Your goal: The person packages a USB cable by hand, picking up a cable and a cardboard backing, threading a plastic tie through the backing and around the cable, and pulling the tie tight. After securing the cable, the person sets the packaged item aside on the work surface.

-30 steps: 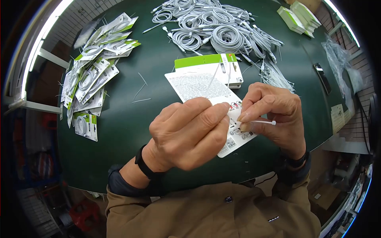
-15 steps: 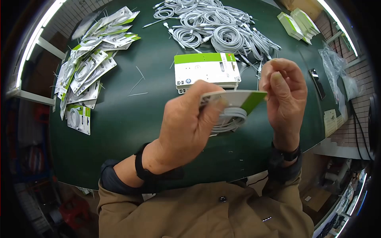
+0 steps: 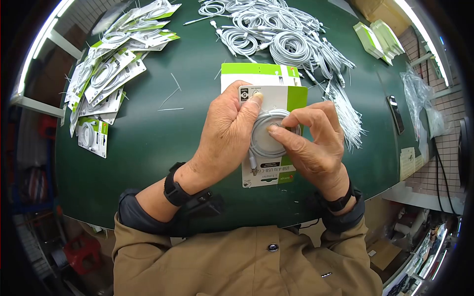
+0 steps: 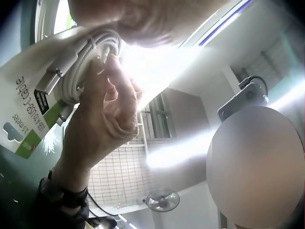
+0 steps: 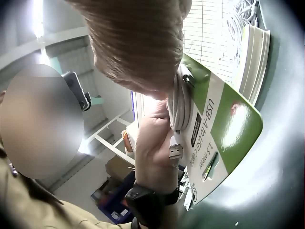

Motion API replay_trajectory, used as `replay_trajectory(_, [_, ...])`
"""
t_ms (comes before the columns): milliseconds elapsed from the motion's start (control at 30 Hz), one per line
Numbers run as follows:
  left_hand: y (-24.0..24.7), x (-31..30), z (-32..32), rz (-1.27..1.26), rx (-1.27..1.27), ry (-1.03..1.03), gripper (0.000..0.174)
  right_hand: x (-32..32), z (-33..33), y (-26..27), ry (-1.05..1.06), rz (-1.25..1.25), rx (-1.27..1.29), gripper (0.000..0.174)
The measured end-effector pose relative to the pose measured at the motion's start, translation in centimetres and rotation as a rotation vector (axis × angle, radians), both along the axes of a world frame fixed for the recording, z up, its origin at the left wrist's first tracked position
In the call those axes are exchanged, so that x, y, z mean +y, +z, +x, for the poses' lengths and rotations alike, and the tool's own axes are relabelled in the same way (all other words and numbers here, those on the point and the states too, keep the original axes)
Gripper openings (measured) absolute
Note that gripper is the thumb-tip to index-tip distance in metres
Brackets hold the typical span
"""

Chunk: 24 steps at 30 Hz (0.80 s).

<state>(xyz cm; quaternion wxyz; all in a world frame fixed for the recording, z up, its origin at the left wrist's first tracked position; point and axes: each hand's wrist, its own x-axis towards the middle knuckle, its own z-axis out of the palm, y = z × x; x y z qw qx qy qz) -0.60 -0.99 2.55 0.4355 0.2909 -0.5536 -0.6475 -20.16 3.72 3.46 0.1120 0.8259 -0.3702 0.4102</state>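
Note:
A white and green packaging card (image 3: 272, 100), printed "USB-A to USB-C Cable", is held upright over the table. My left hand (image 3: 220, 132) grips its left edge, thumb on the front. Against the card lies a coiled white USB cable (image 3: 256, 142), its USB-A plug (image 4: 58, 71) hanging by the lower print. My right hand (image 3: 318, 148) reaches over the coil from the right, and its thumb and index finger pinch a thin white cable tie (image 4: 100, 71) inside the ring. In the right wrist view my right hand covers part of the coil.
Behind the card stands a stack of similar cards (image 3: 247, 69). Coiled cables (image 3: 289, 47) are heaped at the back, with a bundle of cable ties (image 3: 347, 121) to their right. Finished-looking packs (image 3: 106, 74) pile up at left. A phone (image 3: 395, 114) and plastic bag (image 3: 420, 93) lie at right.
The card has turned from its printed back to its front, showing the coil. My right hand, busy with a cable tie behind the card and then apart from it, is now at the coil.

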Motion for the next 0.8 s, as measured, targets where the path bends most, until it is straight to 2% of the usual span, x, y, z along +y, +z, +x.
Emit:
replay_trajectory(233, [-0.1, 0.2, -0.1, 0.008, 0.013, -0.041, 0.031, -0.3, 0.2, -0.8, 0.006, -0.043, -0.119, 0.045])
replay_trajectory(333, [0.0, 0.6, -0.8, -0.046, 0.119, 0.018, 0.022, -0.4, -0.1, -1.4, -0.002, -0.068, -0.180, 0.044])
replay_trajectory(533, [0.7, 1.1, -0.4, -0.175, 0.009, -0.045, 0.035, 0.1, -0.5, -0.9, -0.026, -0.057, -0.252, 0.038])
replay_trajectory(633, [0.6, 0.7, 0.4, -0.141, -0.074, -0.129, 0.044, 0.2, -0.5, -0.8, -0.040, -0.045, -0.259, 0.036])
replay_trajectory(800, [0.4, 0.9, -0.4, -0.062, 0.020, -0.042, 0.036, 0.4, -0.2, -1.0, -0.019, -0.065, -0.269, 0.035])
